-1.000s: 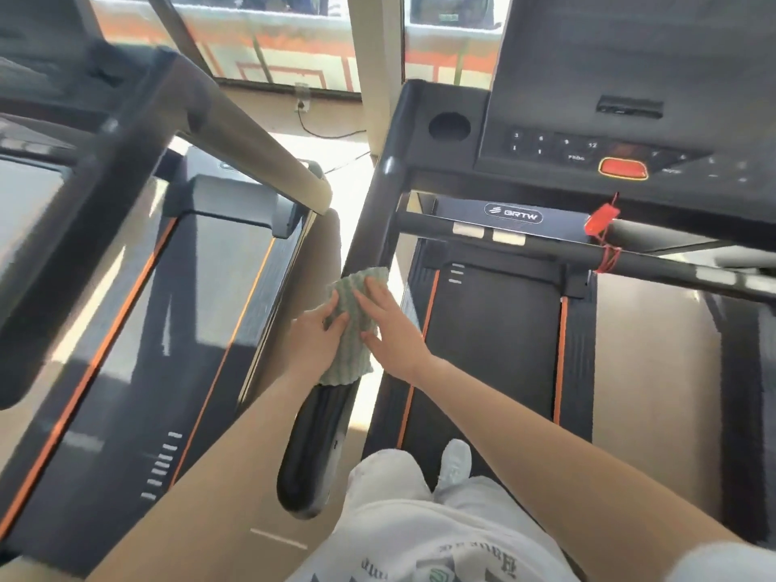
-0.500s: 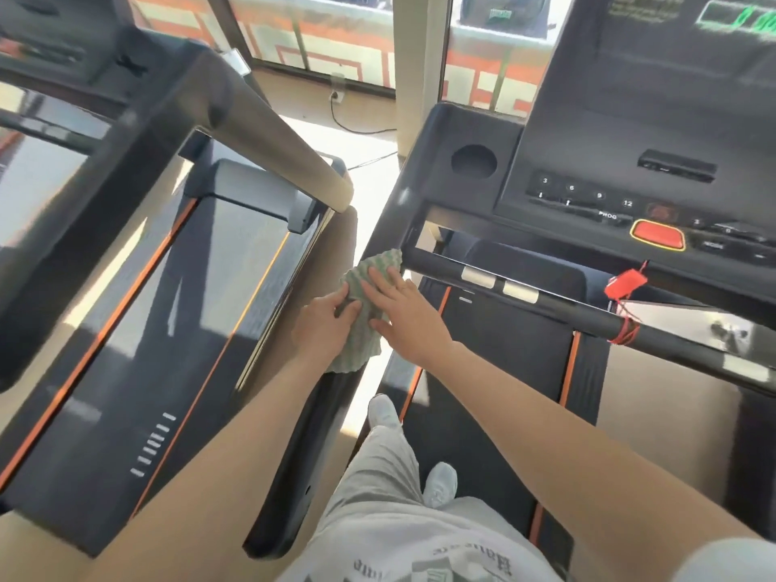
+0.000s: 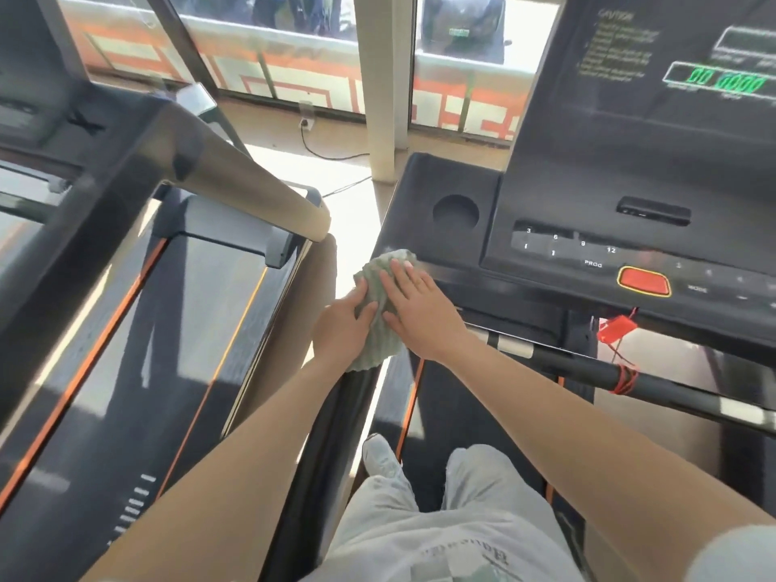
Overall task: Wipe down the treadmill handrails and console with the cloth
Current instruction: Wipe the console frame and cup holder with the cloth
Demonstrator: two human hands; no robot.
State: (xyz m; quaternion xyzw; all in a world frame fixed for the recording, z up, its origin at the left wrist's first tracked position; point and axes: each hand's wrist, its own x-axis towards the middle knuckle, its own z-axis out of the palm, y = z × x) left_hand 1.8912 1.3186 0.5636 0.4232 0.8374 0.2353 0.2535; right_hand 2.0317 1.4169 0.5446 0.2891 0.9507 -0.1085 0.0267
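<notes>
Green cloth (image 3: 378,344): pale and ribbed, draped over the top end of the treadmill's left handrail (image 3: 331,447), right where the rail meets the near left corner of the console (image 3: 546,195); its lower edge hangs off the rail's outer side.
Right hand (image 3: 420,317): laid flat on top of the cloth, fingers straight and close together, tips pointing up toward the console.
Left hand (image 3: 342,329): at the cloth's left edge, thumb lying over the fabric, fingers curled into it; it grips the cloth.
Hands together: side by side on the cloth, thumbs close to each other.
Arms: two bare forearms reach forward from the bottom edge and converge. The left crosses the handrail, the right passes above the belt (image 3: 453,413).
Cup holder (image 3: 455,212): a round recess in the console, just beyond the cloth.
Stop button (image 3: 643,281): red, to the right of the number keys, well apart from the hands.
Display (image 3: 726,81): green digits lit, upper right.
Safety key (image 3: 617,329): red clip below the button, its cord looped round the front crossbar (image 3: 588,367).
Person: stands on the belt in light trousers (image 3: 441,518).
Neighbouring treadmill (image 3: 126,329): on the left, its tan handrail end near the cloth.
</notes>
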